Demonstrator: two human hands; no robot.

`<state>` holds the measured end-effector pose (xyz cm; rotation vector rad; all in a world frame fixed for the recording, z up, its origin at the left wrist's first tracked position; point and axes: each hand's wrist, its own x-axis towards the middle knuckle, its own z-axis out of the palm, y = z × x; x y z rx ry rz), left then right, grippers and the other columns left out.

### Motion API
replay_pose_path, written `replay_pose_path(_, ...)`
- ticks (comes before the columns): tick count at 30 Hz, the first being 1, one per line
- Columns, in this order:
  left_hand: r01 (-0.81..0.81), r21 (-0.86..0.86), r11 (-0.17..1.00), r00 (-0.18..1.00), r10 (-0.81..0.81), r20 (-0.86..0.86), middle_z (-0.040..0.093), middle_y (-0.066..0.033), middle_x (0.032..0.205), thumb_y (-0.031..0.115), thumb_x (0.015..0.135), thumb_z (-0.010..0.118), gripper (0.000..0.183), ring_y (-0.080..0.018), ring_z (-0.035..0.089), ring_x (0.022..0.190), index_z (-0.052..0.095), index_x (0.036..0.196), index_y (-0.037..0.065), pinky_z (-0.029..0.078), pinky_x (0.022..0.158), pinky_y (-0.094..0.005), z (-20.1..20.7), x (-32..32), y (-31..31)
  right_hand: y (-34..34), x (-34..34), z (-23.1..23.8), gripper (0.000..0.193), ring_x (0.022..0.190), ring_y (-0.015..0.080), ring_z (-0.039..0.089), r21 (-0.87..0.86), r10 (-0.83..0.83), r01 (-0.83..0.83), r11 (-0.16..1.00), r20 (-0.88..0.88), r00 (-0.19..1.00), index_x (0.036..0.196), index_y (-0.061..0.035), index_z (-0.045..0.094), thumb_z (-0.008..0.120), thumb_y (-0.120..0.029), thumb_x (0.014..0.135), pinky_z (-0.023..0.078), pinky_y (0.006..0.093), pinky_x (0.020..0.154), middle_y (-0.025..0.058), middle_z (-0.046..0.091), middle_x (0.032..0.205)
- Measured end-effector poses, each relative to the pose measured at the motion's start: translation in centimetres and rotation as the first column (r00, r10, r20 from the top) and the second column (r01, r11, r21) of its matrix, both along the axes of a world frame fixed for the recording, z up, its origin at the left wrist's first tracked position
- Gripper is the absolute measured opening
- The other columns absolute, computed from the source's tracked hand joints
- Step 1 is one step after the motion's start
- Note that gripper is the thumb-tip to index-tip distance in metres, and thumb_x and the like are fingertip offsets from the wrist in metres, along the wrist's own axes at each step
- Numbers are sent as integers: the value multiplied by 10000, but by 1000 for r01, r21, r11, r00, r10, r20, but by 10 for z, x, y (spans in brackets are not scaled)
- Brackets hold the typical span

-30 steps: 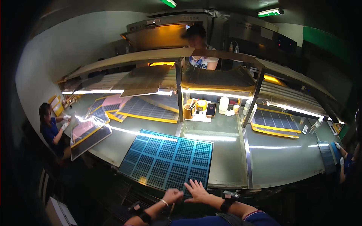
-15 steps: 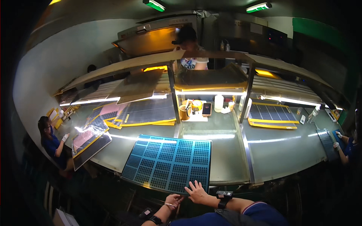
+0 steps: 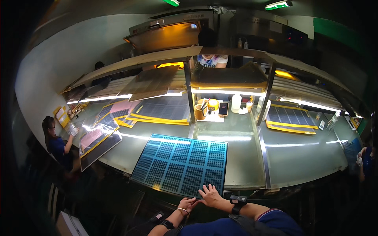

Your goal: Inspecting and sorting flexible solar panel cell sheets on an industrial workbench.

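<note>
A large blue-green circuit board panel with a grid of small rectangular patterns lies tilted on the table, its near edge reaching past the front. My right hand rests on its near right corner, fingers spread over the surface. Just left of it, my left hand is at the panel's near edge, with the thumb by the rim and the fingers curled and partly hidden beneath. Both wrists carry dark straps, and a small black device sits on the right one.
Yellow-edged dark sheets lie behind on the left, others on the right. A brown cup, phone and white bottle stand under a lit shelf. Co-workers are at left, right and behind the shelf.
The whole view has shifted slightly. My left hand has come up to the panel's near edge; my right hand stays on its corner. The right co-worker's hands have drawn back from a dark panel.
</note>
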<state>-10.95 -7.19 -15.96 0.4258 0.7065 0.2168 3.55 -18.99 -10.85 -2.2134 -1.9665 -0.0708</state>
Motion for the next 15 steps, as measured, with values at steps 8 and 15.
replay_pose_path(8, 77, 68, 995, 993, -83, 85, 573, -165, 972, -154, 749, 488, 272, -268, 613, 841, 476, 985, -20, 546, 726, -307, 4, -8, 3, 10, 0, 15, 597, 1028, 451, 458, -94, -19, 13, 995, -59, 998, 1143, -80, 521, 643, -455, 695, 382, 489, 879, 225, 489, 1108)
replay_pose_path(15, 97, 66, 993, 992, -102, 73, 579, -145, 1014, -167, 730, 471, 332, -259, 574, 979, 510, 1015, -2, 490, 852, -361, -8, -8, 4, 16, 8, 22, 476, 843, 319, 534, -129, -62, 37, 991, -198, 978, 1043, -117, 595, 616, -450, 704, 452, 401, 710, 147, 558, 943)
